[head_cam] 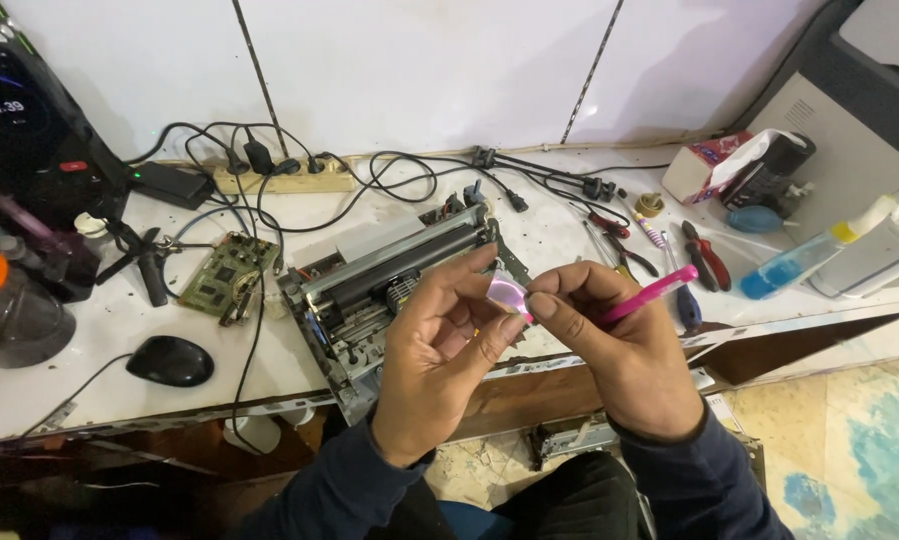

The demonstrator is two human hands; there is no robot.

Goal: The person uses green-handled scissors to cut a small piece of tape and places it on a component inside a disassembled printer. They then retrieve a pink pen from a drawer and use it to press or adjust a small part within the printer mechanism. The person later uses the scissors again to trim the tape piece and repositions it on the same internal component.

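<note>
1. Pink plastic catches the eye first: a pink-handled tool (648, 293) sits in the right hand (625, 355), gripped between thumb and forefinger, its shaft slanting up and to the right.
2. Between both hands there is a small pale pink, shiny piece (507, 294); the left hand (438, 355) pinches it with thumb and fingertips curled in close, and the right forefinger touches its right edge. What exactly the piece is, I cannot tell.
3. Both hands are raised above the near edge of the white workbench (60, 390), close together, fingers touching at the piece.
4. Just behind the left hand lies a stripped printer mechanism (370, 280) with a dark roller along its top, tilted on the bench.
5. To its left rest a green circuit board (228, 272) and, nearer the bench edge, a black mouse (170, 361).
6. At the back a beige power strip (285, 178) lies against the wall with black cables looping from it.
7. To the right of the hands, red-handled pliers (707, 256) and a screwdriver (686, 300) lie on the bench, with a tissue box (715, 162) and a blue spray bottle (800, 262) further right.
8. Dark blue sleeves (340, 490) cover both forearms.
</note>
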